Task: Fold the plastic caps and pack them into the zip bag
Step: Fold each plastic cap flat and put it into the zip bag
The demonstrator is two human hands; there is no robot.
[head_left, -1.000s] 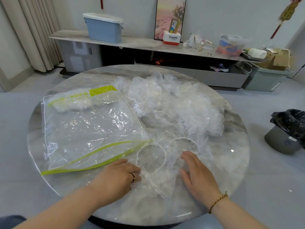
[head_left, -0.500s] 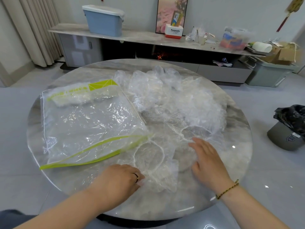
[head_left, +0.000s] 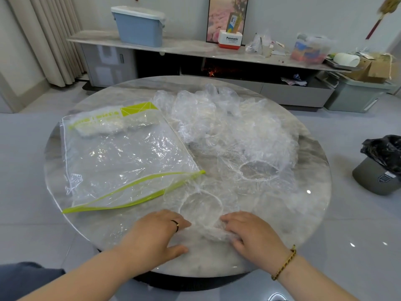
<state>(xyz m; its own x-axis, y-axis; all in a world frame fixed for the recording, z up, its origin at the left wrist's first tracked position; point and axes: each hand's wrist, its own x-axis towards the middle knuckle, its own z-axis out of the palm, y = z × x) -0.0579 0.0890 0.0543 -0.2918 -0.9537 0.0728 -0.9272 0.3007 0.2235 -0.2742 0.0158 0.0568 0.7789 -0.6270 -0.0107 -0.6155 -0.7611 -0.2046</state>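
The left hand (head_left: 156, 233) lies flat, fingers relaxed, pressing the near-left edge of a plastic cap (head_left: 201, 206) onto the worktop (head_left: 303, 216). The right hand (head_left: 253, 233) has its fingers curled into the bunched film at the cap's near-right edge, pinching it as far as I can tell. The cap sits at the near side, just right of the zip bag (head_left: 121, 157), whose green mouth faces the person. The heap of loose caps (head_left: 227, 127) lies beyond it, far and right. This film looks almost weightless, limp and crinkly, and likely to slide on the glossy stone and trap air. I'd take it by the white elastic rim, its only firm part, at two opposite points, then flatten it with open palms.
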